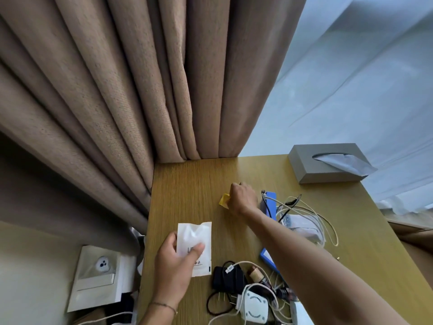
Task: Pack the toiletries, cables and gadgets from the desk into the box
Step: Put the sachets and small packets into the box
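Observation:
My left hand [174,266] grips a white sachet [195,240] just above the wooden desk [185,191], thumb on its front. My right hand [241,198] reaches to the far middle of the desk, fingers closed around a small yellow item [224,200]; only a corner of it shows. Under my right forearm lie a blue flat pack [269,202], white cables [311,214] and a clear pouch [302,226]. Near the front edge sit a black adapter [225,277], a white charger [255,306], a small brown bottle [254,273] and a black hair tie [214,303]. The box is not in view.
A grey tissue box [328,165] stands at the desk's far right corner. Beige curtains [117,90] hang behind and to the left of the desk. A white paper bag [98,277] sits on the floor to the left. Another blue flat item [267,256] lies under my forearm.

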`<state>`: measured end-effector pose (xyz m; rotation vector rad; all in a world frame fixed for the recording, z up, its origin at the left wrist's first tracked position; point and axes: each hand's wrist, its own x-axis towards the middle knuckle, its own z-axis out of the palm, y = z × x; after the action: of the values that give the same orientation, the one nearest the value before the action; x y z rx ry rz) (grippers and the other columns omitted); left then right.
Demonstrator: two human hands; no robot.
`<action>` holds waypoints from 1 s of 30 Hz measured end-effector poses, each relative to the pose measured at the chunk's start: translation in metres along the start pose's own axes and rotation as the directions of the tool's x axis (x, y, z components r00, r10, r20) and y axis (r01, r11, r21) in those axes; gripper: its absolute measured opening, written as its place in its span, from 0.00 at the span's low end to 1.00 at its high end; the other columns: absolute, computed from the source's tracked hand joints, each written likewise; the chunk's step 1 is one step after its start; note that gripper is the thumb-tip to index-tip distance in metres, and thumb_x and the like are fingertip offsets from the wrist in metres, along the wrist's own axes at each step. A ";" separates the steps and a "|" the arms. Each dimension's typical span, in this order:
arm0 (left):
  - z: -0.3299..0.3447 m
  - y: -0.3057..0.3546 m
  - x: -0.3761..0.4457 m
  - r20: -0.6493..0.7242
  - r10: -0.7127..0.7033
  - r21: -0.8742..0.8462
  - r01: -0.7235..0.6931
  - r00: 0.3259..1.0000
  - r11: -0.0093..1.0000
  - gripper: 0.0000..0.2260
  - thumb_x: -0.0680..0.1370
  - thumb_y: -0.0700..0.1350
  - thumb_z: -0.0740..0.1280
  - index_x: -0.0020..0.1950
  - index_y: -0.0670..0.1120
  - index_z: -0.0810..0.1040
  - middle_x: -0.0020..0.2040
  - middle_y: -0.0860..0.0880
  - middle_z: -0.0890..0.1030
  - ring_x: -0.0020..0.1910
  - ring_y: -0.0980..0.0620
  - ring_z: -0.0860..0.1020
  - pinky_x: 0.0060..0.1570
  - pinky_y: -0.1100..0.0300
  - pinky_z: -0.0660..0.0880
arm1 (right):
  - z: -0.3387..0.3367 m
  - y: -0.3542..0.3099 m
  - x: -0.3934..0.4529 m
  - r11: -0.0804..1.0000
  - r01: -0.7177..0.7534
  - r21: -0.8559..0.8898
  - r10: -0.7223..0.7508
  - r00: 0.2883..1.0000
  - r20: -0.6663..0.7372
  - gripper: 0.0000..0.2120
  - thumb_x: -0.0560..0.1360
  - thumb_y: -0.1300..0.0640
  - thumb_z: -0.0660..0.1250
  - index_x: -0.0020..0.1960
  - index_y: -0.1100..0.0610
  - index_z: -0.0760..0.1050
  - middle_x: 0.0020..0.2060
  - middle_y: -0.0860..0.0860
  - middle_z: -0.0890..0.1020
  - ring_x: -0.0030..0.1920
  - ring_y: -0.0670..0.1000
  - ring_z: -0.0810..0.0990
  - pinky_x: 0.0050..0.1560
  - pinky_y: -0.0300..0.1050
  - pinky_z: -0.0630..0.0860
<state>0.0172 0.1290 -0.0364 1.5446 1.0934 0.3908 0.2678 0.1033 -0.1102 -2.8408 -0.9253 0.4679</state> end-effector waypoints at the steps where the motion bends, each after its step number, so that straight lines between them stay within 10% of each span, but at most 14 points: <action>1: 0.001 0.003 -0.004 0.002 0.005 -0.006 -0.005 1.000 1.000 0.09 0.71 0.40 0.77 0.47 0.47 0.80 0.39 0.53 0.86 0.38 0.53 0.84 0.39 0.54 0.81 | 0.002 0.001 -0.005 1.000 0.004 -0.014 -0.004 1.000 0.002 0.15 0.75 0.57 0.71 0.60 0.56 0.74 0.55 0.57 0.79 0.55 0.58 0.77 0.52 0.50 0.72; 7: 0.001 0.010 -0.034 0.017 0.003 -0.069 -0.002 1.000 0.998 0.09 0.72 0.40 0.76 0.49 0.49 0.80 0.41 0.53 0.86 0.38 0.54 0.85 0.34 0.62 0.79 | 0.009 0.010 -0.030 0.977 -0.126 0.172 0.111 0.989 0.098 0.07 0.75 0.58 0.70 0.53 0.57 0.79 0.47 0.55 0.83 0.47 0.57 0.81 0.49 0.53 0.83; 14: -0.004 0.009 -0.080 -0.002 -0.046 -0.105 0.046 0.999 0.993 0.04 0.77 0.43 0.72 0.50 0.49 0.81 0.43 0.51 0.86 0.41 0.50 0.85 0.41 0.50 0.83 | -0.021 0.022 -0.072 0.837 -0.090 0.540 0.032 0.993 0.117 0.19 0.74 0.59 0.71 0.64 0.62 0.78 0.55 0.57 0.84 0.53 0.58 0.84 0.55 0.55 0.82; 18: -0.003 0.013 -0.113 -0.017 -0.078 -0.146 0.074 0.997 0.987 0.03 0.78 0.45 0.71 0.51 0.49 0.81 0.42 0.47 0.86 0.39 0.49 0.85 0.34 0.52 0.83 | -0.053 0.040 -0.119 0.723 -0.047 0.690 -0.021 0.996 0.089 0.04 0.76 0.58 0.71 0.50 0.57 0.81 0.45 0.56 0.85 0.41 0.52 0.84 0.40 0.48 0.84; 30: 0.033 0.045 -0.213 0.074 -0.057 -0.221 0.072 0.996 0.973 0.05 0.80 0.46 0.68 0.53 0.47 0.82 0.44 0.44 0.86 0.43 0.45 0.85 0.41 0.48 0.83 | -0.098 0.139 -0.316 0.295 -0.195 0.935 0.034 0.980 0.194 0.08 0.80 0.61 0.65 0.42 0.55 0.78 0.27 0.45 0.78 0.26 0.44 0.76 0.25 0.35 0.71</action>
<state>-0.0482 -0.0574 0.0605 1.3113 1.0084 0.4001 0.1345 -0.1971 0.0345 -1.7121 -0.2136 0.8739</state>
